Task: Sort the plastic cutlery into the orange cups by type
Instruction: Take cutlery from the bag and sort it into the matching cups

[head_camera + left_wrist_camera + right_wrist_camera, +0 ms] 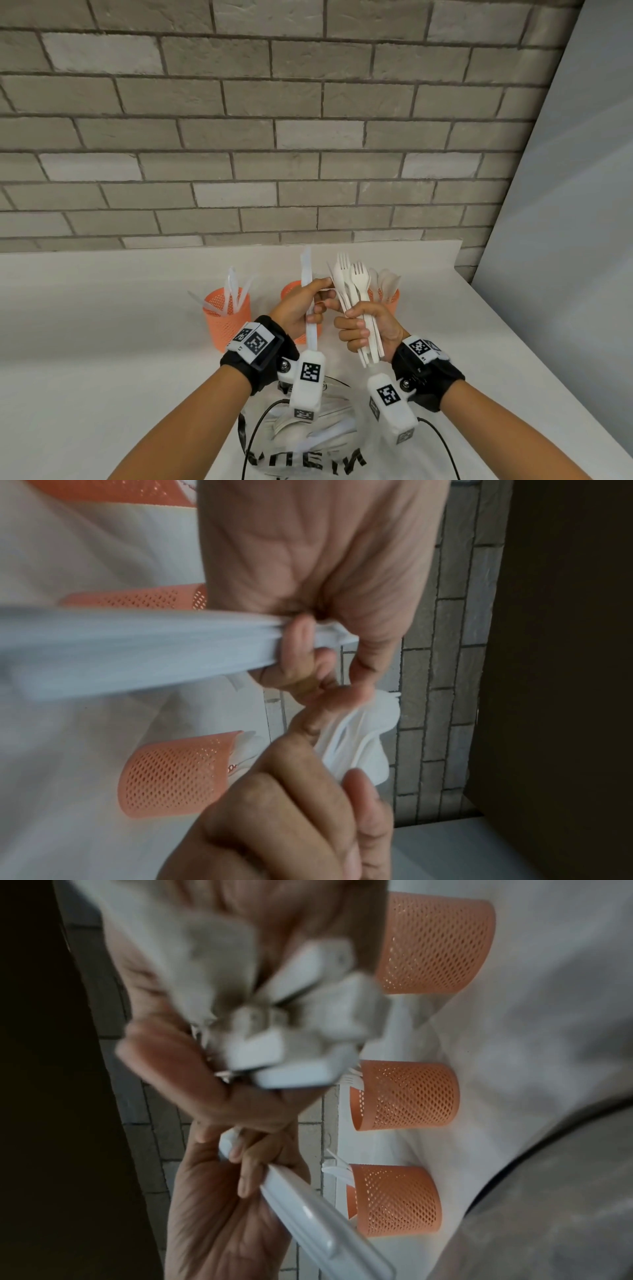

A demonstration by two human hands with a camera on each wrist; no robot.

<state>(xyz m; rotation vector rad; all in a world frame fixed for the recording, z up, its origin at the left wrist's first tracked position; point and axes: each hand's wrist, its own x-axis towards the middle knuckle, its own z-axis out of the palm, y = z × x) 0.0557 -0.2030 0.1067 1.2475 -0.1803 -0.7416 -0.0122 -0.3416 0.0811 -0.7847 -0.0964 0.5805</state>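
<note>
My left hand (310,305) grips one white plastic knife (306,274) upright by its middle; its handle (137,647) is blurred in the left wrist view. Just to its right, my right hand (361,329) clutches a bundle of white forks (352,281), tines up, their handle ends (291,1015) close to the right wrist camera. Behind the hands stand three orange mesh cups: the left cup (227,320) holds knives, the middle cup (290,291) is mostly hidden by my left hand, and the right cup (388,299) holds spoons. In the right wrist view the middle cup (407,1096) shows fork tines.
The cups stand on a white table (102,308) against a grey brick wall (274,137). A grey panel (565,240) borders the table's right edge. Below my wrists lies a white bag (308,442) with black lettering and more cutlery on it; black cables (253,428) hang nearby.
</note>
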